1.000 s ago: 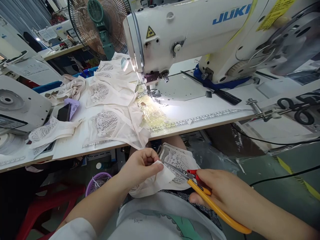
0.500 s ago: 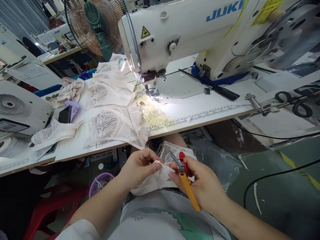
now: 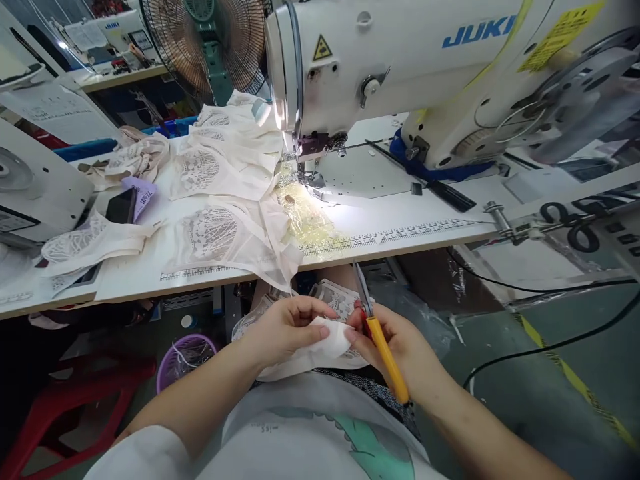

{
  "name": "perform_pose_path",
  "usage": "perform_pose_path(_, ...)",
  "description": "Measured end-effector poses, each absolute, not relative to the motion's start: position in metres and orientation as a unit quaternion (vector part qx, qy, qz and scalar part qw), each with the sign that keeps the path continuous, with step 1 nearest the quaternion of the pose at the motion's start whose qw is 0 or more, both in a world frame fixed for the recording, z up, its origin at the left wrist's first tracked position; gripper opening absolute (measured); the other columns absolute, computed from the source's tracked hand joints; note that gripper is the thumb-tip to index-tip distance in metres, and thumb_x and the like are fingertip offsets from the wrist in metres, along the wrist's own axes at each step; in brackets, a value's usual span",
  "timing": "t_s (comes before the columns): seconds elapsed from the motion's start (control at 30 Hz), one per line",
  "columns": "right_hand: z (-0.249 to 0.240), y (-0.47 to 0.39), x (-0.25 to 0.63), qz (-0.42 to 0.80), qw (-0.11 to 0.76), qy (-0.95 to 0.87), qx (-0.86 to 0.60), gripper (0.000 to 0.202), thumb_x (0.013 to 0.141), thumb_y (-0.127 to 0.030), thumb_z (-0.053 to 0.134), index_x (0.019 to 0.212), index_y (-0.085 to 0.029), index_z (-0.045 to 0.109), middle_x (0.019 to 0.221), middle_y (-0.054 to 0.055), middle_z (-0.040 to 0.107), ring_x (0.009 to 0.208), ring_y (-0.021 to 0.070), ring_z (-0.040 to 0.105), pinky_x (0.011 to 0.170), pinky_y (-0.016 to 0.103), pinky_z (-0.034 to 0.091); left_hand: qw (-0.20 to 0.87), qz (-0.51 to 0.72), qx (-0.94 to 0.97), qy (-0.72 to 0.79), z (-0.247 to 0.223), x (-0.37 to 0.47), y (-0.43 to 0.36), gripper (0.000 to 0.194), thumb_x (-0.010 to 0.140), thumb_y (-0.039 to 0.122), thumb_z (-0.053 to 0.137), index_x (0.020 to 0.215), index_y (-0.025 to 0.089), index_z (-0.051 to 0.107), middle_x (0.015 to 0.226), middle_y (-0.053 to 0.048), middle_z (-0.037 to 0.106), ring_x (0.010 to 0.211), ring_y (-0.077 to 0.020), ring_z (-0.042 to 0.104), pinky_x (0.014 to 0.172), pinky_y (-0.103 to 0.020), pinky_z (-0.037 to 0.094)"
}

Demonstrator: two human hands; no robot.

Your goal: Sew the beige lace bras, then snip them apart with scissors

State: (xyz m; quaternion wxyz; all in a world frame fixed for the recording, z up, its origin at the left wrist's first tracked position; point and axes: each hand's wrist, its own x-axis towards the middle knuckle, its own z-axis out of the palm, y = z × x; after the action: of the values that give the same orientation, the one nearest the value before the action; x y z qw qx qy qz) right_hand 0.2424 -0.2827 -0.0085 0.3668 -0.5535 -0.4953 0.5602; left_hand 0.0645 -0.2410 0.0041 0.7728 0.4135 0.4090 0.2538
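Note:
Over my lap, my left hand (image 3: pixel 295 328) pinches the edge of a white lace garment (image 3: pixel 300 367) between thumb and fingers. My right hand (image 3: pixel 395 340) grips the same fabric with thumb and fingertip. Tucked in that hand are scissors (image 3: pixel 383 353) with an orange and red handle, their blades pointing up and away. The two hands are close together, with a small fold of white fabric (image 3: pixel 333 339) stretched between them. More lace pieces (image 3: pixel 335 298) lie on my lap behind the hands.
A sewing machine (image 3: pixel 400 73) stands on the white table (image 3: pixel 420 230). Lace garments (image 3: pixel 215 233) lie left of its needle and hang over the front edge. A phone (image 3: pixel 121 205), fan (image 3: pixel 210 47), purple basket (image 3: pixel 165 373) and red stool (image 3: pixel 95 380) are at the left.
The view has shifted, so the machine appears farther right and the table slightly higher. The scissors have turned more upright in my right hand, and the fabric between my fingers is folded differently.

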Motion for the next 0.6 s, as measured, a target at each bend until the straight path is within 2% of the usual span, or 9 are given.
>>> perform_pose_path(0.17,-0.008,-0.288,0.252,0.531,0.324,-0.549,-0.558,0.030,0.071,-0.042,0.065,0.068,-0.020,0.044,0.061,-0.004,0.044,0.053,0.0101,0.039,0.046,0.022,0.035,0.785,0.219,0.418,0.401,0.001,0.071,-0.242,0.028,0.058,0.030,0.080,0.078,0.015,0.068,0.073,-0.002,0.064,0.066,-0.0113,0.056,0.062,-0.022,0.043)
perform_pose_path(0.37,-0.003,-0.288,0.261,0.480,0.273,-0.610,-0.568,0.032,0.078,-0.048,0.054,0.068,-0.021,0.040,0.060,-0.004,0.039,0.053,0.0104,0.035,0.047,0.023,0.033,0.751,0.202,0.470,0.416,-0.005,0.077,-0.240,0.018,0.058,0.027,0.076,0.068,0.014,0.068,0.067,-0.001,0.062,0.063,-0.0114,0.053,0.062,-0.022,0.040)
perform_pose_path(0.47,0.005,-0.282,0.274,0.467,0.198,-0.674,-0.537,0.037,0.078,-0.055,0.049,0.067,-0.022,0.035,0.064,-0.002,0.042,0.056,0.0122,0.038,0.050,0.025,0.035,0.746,0.191,0.486,0.414,-0.006,0.080,-0.239,0.012,0.060,0.024,0.073,0.066,0.014,0.068,0.067,-0.001,0.062,0.063,-0.0117,0.053,0.062,-0.022,0.041)
perform_pose_path(0.6,0.014,-0.277,0.295,0.411,0.043,-0.759,-0.503,0.038,0.078,-0.054,0.048,0.066,-0.022,0.033,0.065,-0.001,0.045,0.056,0.0138,0.040,0.050,0.025,0.033,0.740,0.168,0.500,0.417,-0.009,0.081,-0.239,0.009,0.064,0.024,0.070,0.066,0.015,0.069,0.071,-0.002,0.062,0.067,-0.0131,0.054,0.062,-0.022,0.042)
